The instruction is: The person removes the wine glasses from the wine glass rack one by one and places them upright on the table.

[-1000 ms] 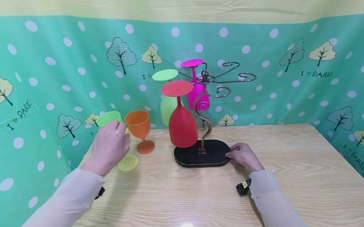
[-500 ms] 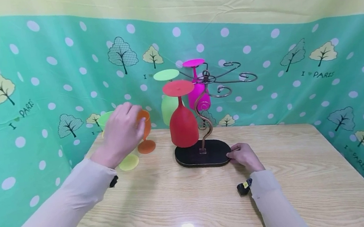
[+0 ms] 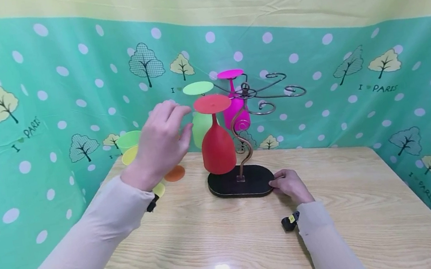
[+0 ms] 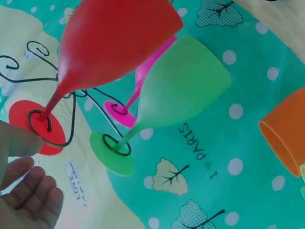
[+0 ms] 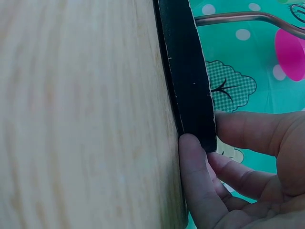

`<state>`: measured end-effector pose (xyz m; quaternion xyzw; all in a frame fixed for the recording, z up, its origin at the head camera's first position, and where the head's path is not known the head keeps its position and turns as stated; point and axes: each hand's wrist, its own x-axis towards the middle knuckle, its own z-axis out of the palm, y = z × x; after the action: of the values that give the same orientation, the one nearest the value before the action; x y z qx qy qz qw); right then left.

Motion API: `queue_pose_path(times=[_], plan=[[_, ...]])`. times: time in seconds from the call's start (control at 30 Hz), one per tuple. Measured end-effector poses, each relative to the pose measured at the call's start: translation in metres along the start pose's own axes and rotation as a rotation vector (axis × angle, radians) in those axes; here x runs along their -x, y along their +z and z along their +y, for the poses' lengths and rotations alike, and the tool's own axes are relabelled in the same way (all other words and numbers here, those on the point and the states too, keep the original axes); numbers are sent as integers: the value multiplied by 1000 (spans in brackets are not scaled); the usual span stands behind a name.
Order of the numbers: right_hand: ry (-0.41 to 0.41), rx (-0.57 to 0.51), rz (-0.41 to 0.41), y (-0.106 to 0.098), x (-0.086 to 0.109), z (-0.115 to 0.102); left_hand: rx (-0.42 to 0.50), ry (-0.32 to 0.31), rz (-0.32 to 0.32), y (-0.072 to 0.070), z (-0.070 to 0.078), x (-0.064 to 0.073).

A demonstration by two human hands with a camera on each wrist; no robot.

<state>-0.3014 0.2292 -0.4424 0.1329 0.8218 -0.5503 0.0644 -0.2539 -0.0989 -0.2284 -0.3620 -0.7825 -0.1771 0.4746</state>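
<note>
My left hand, holding nothing, is raised left of a red goblet that hangs upside down from a wire rack. In the left wrist view the thumb overlaps the edge of the red foot, and the other fingers are loosely bent. Behind the red one hang a light green goblet and a magenta goblet, their stems in the rack's curled hooks. My right hand pinches the right end of the rack's black oval base between thumb and fingers.
Left of the rack an orange goblet stands on the wooden table, mostly hidden by my left hand. A yellow goblet and another green goblet stand further left. Bare hooks reach out to the right.
My left hand has moved right and up from the upright goblets on the left toward the red goblet, its fingers spreading. The right hand stays on the base.
</note>
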Motion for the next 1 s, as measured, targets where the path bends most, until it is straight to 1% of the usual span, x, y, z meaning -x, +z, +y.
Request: queue_pose_path(times=[0.1,0.17,0.3,0.4,0.53,0.67,0.87,1.0], plan=[[5,-1,1,0,0,0,10,55,27,3,3,-5],[4,-2,0,0,0,0,15,80,39,5,4,-7],[3,-3,2,0,0,0,31,100,54,12,6,-11],[5,-5,2,0,-1,1,55,105,75,16,8,-16],[8,-1,1,-1,-1,1,93,129,96,21,8,-21],[10,12,4,-1,-1,0,108,155,91,26,7,-24],[8,13,2,-1,0,0,98,167,73,30,6,-25],[10,10,3,-1,0,0,105,180,77,31,4,-25]])
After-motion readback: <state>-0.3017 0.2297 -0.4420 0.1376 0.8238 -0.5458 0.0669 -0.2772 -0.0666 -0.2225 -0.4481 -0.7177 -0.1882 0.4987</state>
